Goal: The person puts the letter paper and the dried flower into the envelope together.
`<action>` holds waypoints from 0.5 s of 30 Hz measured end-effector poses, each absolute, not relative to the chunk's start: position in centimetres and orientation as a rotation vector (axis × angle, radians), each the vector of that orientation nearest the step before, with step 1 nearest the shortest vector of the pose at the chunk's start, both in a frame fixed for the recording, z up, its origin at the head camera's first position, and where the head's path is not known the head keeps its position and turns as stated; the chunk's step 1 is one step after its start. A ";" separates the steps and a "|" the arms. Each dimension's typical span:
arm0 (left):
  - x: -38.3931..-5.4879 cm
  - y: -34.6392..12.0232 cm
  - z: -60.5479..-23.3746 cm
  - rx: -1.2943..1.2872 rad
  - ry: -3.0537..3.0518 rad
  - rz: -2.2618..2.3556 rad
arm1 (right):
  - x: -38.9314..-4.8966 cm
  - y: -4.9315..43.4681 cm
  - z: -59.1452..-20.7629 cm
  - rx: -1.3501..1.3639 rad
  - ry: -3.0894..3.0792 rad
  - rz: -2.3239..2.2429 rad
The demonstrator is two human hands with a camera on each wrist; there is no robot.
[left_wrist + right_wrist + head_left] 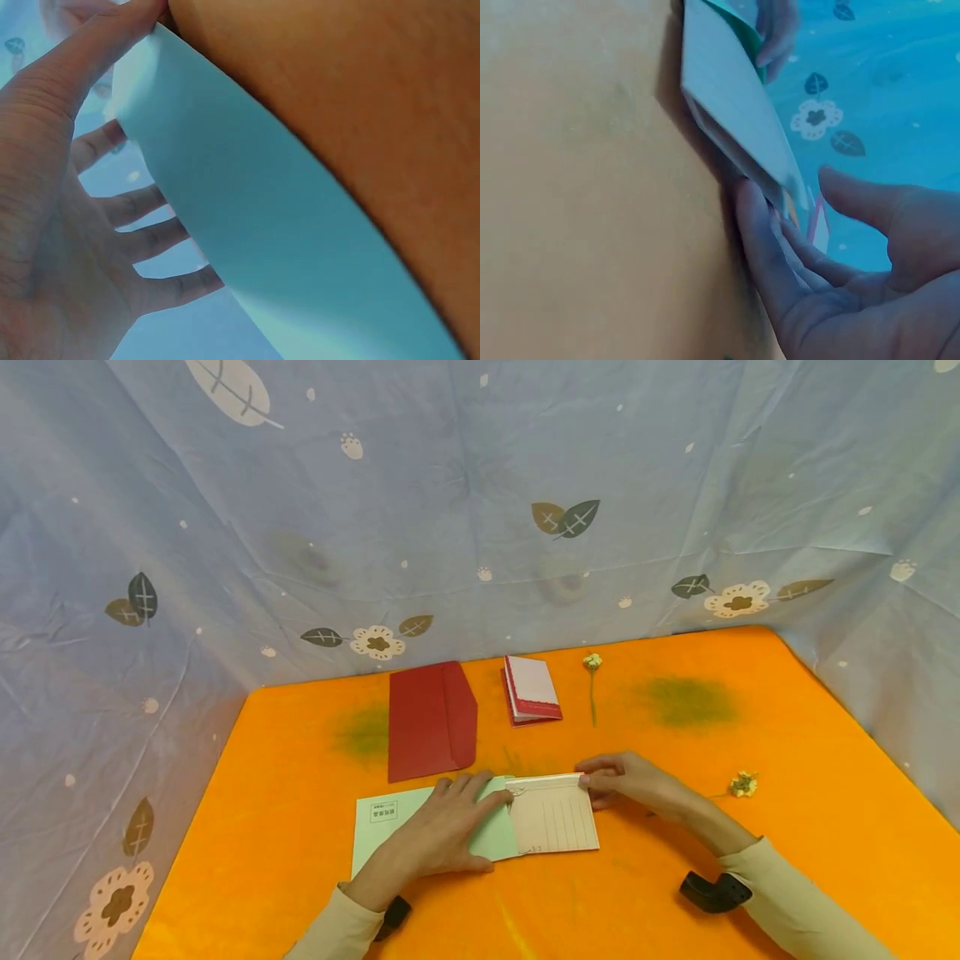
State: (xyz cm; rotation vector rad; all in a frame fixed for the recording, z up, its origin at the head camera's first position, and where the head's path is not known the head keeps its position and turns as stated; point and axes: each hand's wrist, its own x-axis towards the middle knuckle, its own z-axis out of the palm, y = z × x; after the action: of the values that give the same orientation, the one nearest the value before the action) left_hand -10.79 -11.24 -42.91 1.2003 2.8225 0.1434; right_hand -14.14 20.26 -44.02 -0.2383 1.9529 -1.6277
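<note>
A light green envelope (420,814) lies flat, with a cream lined postcard (558,822) partly inside its right end. My left hand (442,827) spans the envelope near its mouth, fingers at the far edge and thumb at the near edge. In the left wrist view, the envelope (247,172) bows between thumb and fingers. My right hand (626,785) holds the postcard's far right corner, a fingertip on its top. The right wrist view shows the postcard (735,97) with a layered edge, tilted up from the cloth at the fingers.
Behind the envelope lies a red envelope (420,727). A small folded white and pink card (534,685) stands right of it. Two small yellow flowers, one upright on a stem (592,662) at the back and one (742,784) beyond my right wrist, lie on the orange cloth (262,835).
</note>
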 end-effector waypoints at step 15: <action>-10.7 -11.3 -43.1 1.227 2.833 0.186 | -12.1 20.6 -44.0 -0.171 1.884 -1.660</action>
State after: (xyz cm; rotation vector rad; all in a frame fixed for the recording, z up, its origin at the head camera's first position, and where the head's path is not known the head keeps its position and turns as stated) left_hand -10.74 -11.25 -43.07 1.2267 2.8327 0.1856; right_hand -12.14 20.61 -43.96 -0.1708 1.8836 -1.6600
